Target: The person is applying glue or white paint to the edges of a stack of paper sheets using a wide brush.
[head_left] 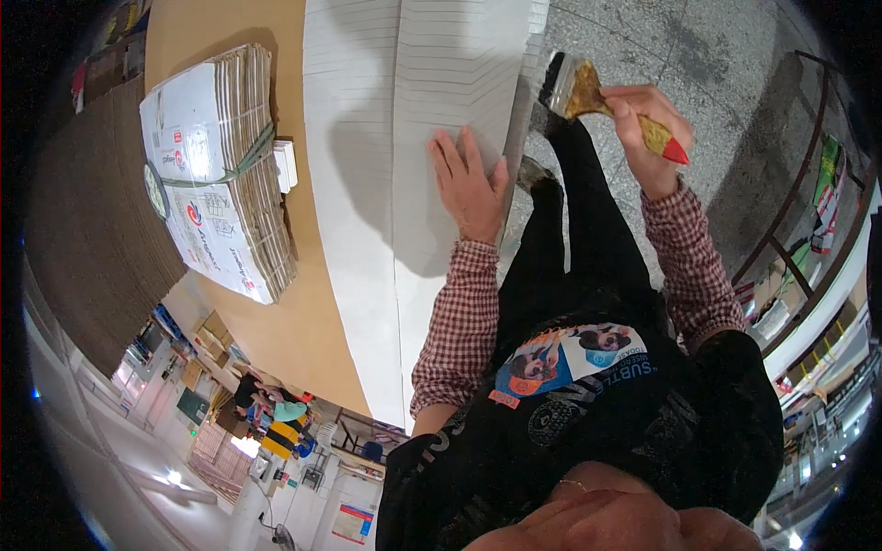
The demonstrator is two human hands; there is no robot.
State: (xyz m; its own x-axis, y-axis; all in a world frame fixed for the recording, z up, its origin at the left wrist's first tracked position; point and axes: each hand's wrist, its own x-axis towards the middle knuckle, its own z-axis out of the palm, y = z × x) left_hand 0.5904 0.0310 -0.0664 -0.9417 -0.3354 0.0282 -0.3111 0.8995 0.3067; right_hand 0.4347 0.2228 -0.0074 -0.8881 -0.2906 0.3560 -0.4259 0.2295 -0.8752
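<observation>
The left hand (473,188) lies flat, fingers spread, on the tall stack of white flat sheets (413,129) on the tan counter (276,312). The right hand (648,124) has its grip closed around a wide paintbrush with a yellow and red handle (602,92), held up off the stack's right edge (near the grey floor). No wet marks show on the top sheet, so brushing looks barely begun. A tied bundle of folded cardboard boxes (216,170) sits well apart.

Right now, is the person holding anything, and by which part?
The right hand grips a paintbrush by its wooden handle, near the red tip. The left hand holds nothing; it lies flat on the stack of white sheets.
</observation>
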